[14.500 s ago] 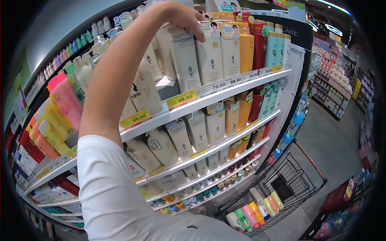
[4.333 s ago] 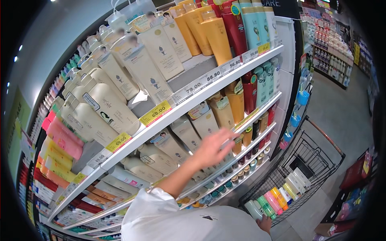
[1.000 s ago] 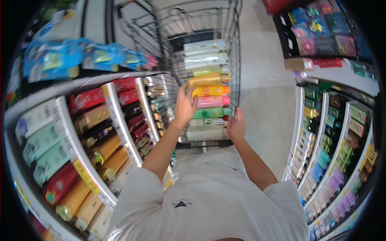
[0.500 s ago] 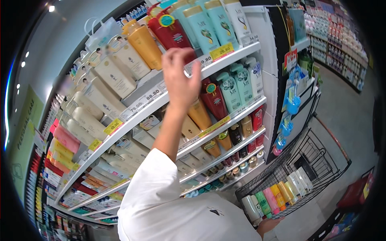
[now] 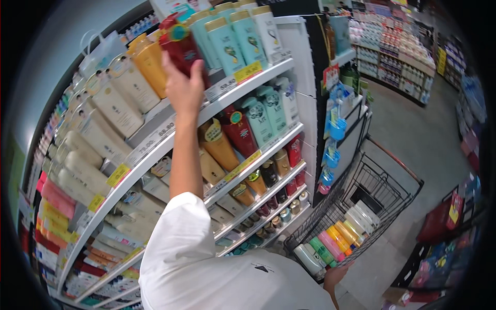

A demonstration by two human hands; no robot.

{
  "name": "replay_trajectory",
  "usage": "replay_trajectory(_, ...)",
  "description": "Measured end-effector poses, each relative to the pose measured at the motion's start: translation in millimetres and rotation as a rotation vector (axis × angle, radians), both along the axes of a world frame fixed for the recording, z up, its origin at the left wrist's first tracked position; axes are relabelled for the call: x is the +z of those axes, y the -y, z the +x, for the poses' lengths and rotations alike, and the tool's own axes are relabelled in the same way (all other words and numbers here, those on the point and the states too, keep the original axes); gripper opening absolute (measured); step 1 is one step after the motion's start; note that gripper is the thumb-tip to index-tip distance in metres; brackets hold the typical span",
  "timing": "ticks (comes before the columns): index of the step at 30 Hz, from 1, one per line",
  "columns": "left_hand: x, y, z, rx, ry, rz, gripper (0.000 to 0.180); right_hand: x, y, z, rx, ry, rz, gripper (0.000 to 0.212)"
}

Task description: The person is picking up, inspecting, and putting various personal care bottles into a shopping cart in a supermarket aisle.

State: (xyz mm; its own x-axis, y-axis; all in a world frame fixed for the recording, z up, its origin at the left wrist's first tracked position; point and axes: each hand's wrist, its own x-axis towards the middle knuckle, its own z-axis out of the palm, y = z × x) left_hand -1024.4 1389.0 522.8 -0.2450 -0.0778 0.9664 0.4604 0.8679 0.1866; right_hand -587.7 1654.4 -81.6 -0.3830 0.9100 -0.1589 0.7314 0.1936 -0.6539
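Observation:
My left hand [image 5: 185,89] reaches up to the top shelf and is closed around a dark red bottle [image 5: 180,47] with a round yellow-and-teal tag. The thumb lies on the bottle's right side, and most of the fingers are hidden. To its left stands an amber-yellow bottle [image 5: 149,63]; to its right are pale turquoise bottles [image 5: 226,45] with gold caps. Low on the right, my right hand [image 5: 337,275] is at the near rim of a black wire shopping cart [image 5: 382,178], its fingers curled there and partly hidden.
Cream pump bottles [image 5: 116,106] fill the left of the top shelf. A white shelf edge [image 5: 217,106] with price labels runs across under my arm. Colourful bottles [image 5: 330,244] lie inside the cart. Blue items [image 5: 338,126] hang at the shelf end, and a stocked display [image 5: 390,54] stands beyond the aisle.
My left hand has gone from hovering before the shelf to gripping the red bottle. The view has shifted, so shelf and cart appear further left.

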Motion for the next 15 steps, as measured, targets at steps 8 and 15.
replay_trajectory(8,-5,-42,116,-1.547,-0.243,0.773,0.049,-18,-5,14,0.037,-0.029,0.11,0.074)
replay_trajectory(15,-78,-100,140,-2.616,1.059,1.1,0.072,114,-26,-26,0.121,-0.574,-0.148,0.028)
